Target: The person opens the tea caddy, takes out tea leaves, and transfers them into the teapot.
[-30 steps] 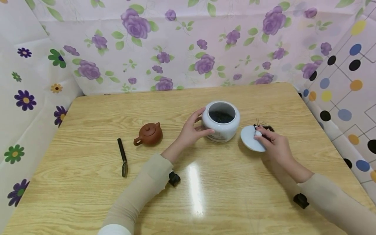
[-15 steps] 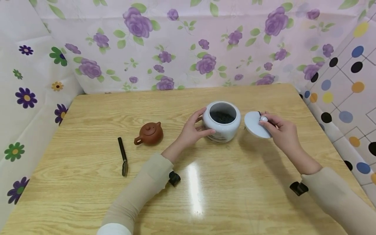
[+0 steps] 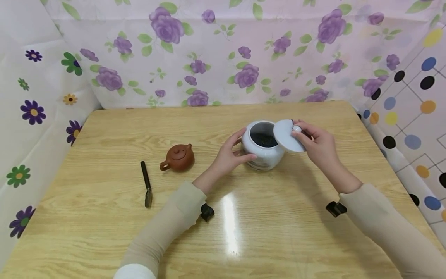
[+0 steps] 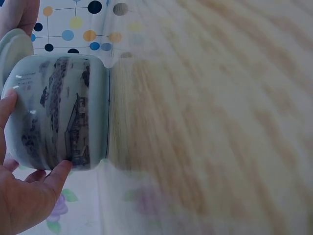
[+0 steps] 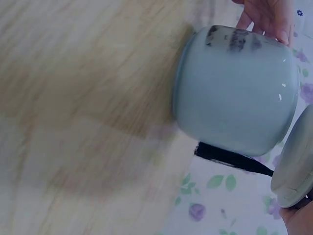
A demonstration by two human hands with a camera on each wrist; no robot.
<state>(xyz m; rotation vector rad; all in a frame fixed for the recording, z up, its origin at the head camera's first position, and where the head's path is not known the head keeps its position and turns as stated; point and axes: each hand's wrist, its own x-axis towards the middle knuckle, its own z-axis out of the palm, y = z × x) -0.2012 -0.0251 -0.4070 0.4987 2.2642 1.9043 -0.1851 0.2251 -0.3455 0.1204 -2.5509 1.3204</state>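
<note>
A white lidded jar (image 3: 266,158) with a dark painted scene stands upright on the table, dark contents visible through its mouth. My left hand (image 3: 225,155) holds it from the left side, thumb at the front and fingers behind. My right hand (image 3: 319,146) pinches the round knob of the white lid (image 3: 286,136). Tilted, the lid hangs at the right of the jar's mouth and covers part of the rim in the head view. In the right wrist view a black tassel-like strand (image 5: 230,158) hangs from the lid beside the jar; its attachment is hidden.
A small reddish-brown clay teapot (image 3: 179,158) sits left of my left hand. Farther left lies a slim tool (image 3: 146,184) with a black handle and metal end. Behind the wooden table (image 3: 265,217) hangs a flowered sheet (image 3: 209,50).
My right hand has raised the lid from low at the right of the jar, then brought it left to the jar's rim. The left hand stays on the jar.
</note>
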